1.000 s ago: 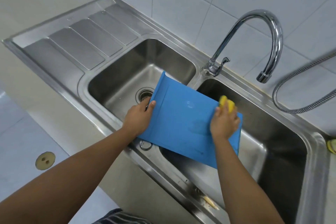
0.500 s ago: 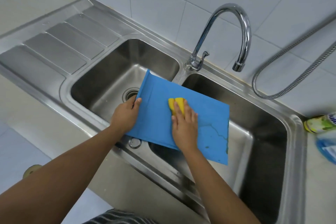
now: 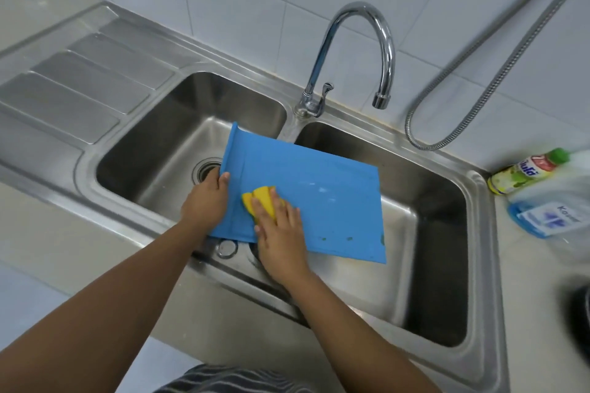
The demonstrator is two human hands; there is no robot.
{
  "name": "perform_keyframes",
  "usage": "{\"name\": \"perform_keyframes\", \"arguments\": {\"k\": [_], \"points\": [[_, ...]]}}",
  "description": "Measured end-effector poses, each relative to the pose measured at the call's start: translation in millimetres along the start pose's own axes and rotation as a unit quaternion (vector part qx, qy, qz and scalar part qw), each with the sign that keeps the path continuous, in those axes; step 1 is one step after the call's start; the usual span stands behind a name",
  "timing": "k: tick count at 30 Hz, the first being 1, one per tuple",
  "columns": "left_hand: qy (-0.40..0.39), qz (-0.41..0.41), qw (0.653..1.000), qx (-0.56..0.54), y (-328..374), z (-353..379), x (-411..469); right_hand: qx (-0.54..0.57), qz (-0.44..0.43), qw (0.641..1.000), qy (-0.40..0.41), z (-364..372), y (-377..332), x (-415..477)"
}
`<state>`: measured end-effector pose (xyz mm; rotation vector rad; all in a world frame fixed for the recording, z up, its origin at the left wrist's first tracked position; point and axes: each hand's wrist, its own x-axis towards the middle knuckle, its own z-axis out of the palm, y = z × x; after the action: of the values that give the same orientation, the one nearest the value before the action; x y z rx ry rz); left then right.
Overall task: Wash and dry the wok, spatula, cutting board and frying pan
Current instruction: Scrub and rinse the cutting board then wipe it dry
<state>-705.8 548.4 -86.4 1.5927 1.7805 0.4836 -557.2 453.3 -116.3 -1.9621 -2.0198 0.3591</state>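
Note:
A thin blue cutting board [image 3: 319,201] lies tilted across the divider of the steel double sink [image 3: 479,201]. My left hand [image 3: 206,201] grips its left edge near the raised lip. My right hand [image 3: 281,226] presses a folded yellow sponge [image 3: 260,201] flat against the board's left part, fingers spread over it. A few pale smears and small dark specks show on the board's right and lower parts. No wok, spatula or frying pan is plainly in view.
A chrome gooseneck tap [image 3: 367,51] stands behind the divider, no water running. A metal hose [image 3: 479,89] hangs on the tiled wall. Two detergent bottles [image 3: 526,169] [image 3: 549,214] lie on the counter at right. A dark blurred object [image 3: 579,319] sits at the right edge. The ribbed drainboard [image 3: 79,89] is left.
My right hand has slid the sponge from the board's far right corner across to its left part, close to my left hand. The camera has shifted left, bringing the bottles into view.

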Motion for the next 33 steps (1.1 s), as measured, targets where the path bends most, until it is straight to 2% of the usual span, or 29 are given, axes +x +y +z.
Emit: {"name": "perform_keyframes", "arguments": {"k": [2,3,5,7,9,11,13,15,18,20,24,26,28,29,30,31,33], "points": [[-0.013,-0.009,1.0,0.0,1.3,-0.7,0.5,-0.026,0.01,1.0,0.013,-7.4,30.5,-11.3],[-0.02,-0.016,1.0,-0.002,2.4,-0.7,0.1,-0.039,0.052,0.998,0.027,-10.1,52.1,-18.3],[-0.023,-0.028,0.999,-0.007,4.1,0.4,-0.7,-0.045,0.188,0.979,0.071,-20.2,97.1,-31.1],[-0.012,-0.027,0.999,-0.014,5.0,2.5,-1.5,-0.023,0.343,0.935,0.082,-34.4,122.1,-41.2],[0.001,-0.025,1.0,-0.008,5.4,3.8,-2.9,-0.013,0.434,0.898,0.069,-36.7,115.9,-42.1],[0.011,-0.025,1.0,0.003,5.4,4.0,-4.2,-0.012,0.402,0.913,0.067,-27.7,84.9,-36.7],[0.019,-0.024,0.999,0.016,6.3,3.9,-5.5,0.01,0.282,0.957,0.066,-11.4,43.5,-31.2],[0.025,-0.024,0.999,0.024,6.7,4.4,-6.6,0.038,0.147,0.988,0.018,-2.1,2.7,-28.3],[0.026,-0.021,0.999,0.03,5.7,4.4,-7.2,0.073,0.043,0.995,-0.048,-5.4,-19.5,-29.4],[0.019,-0.018,0.999,0.029,5.1,3.5,-5.8,0.062,0.059,0.996,-0.019,-10.6,1.9,-33.3],[0.01,-0.016,1.0,0.024,4.9,1.3,-5.2,0.026,0.223,0.972,0.072,-25.3,84.9,-48.7],[0.013,-0.014,1.0,0.022,6.2,1.1,-5.9,0.018,0.343,0.934,0.103,-38.6,121.7,-53.9],[0.013,-0.014,1.0,0.018,6.8,1.3,-5.9,0.038,0.461,0.881,0.101,-45.6,137.3,-51.2],[0.012,-0.014,1.0,0.019,6.8,1.7,-5.5,0.042,0.49,0.865,0.097,-44.6,135.2,-46.4],[0.013,-0.015,1.0,0.02,6.6,2.1,-4.9,0.033,0.49,0.865,0.1,-41.9,125.4,-40.6],[0.014,-0.018,1.0,0.021,6.3,2.7,-4.3,0.018,0.457,0.882,0.112,-35.8,110.7,-34.9],[0.012,-0.023,0.999,0.022,6.0,3.0,-3.7,-0.001,0.336,0.933,0.124,-20.6,75.6,-25.5]]}}
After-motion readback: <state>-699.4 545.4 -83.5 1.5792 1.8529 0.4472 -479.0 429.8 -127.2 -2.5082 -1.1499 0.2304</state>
